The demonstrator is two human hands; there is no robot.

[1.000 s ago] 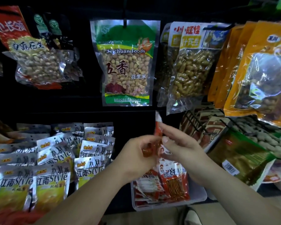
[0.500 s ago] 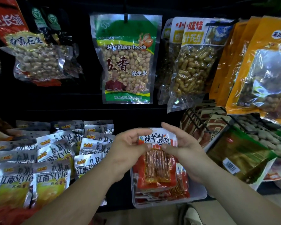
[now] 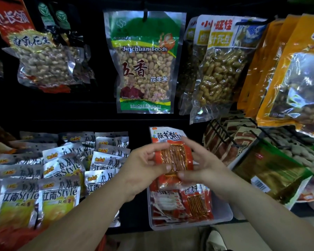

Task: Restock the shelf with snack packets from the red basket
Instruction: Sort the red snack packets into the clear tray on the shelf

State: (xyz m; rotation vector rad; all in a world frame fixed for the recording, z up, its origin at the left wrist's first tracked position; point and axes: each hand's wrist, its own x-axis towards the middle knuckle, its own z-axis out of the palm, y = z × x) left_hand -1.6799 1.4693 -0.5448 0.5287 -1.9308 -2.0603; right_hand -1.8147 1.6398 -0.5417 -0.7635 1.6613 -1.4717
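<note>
Snack packet (image 3: 172,156), red with a clear window showing orange strips, is held upright between both hands over the clear plastic tray (image 3: 223,214) on the lower shelf. At far left, silver and yellow packets (image 3: 58,194) lie in overlapping rows up to the shelf's front edge, and a dark open gap separates them from the tray. The left hand (image 3: 143,167) grips the packet's left edge, thumb pressed on the front, fingers curled behind. The right hand (image 3: 205,165) pinches the right edge, thumb at the lower corner, fingers half spread along the side. Below them the tray holds more red packets (image 3: 194,201), with bare room along its right wall. Above, a green peanut bag (image 3: 145,64) hangs clear of the hands. Right of the tray, wire dividers (image 3: 223,133) hold brown packs close beside it.
</note>
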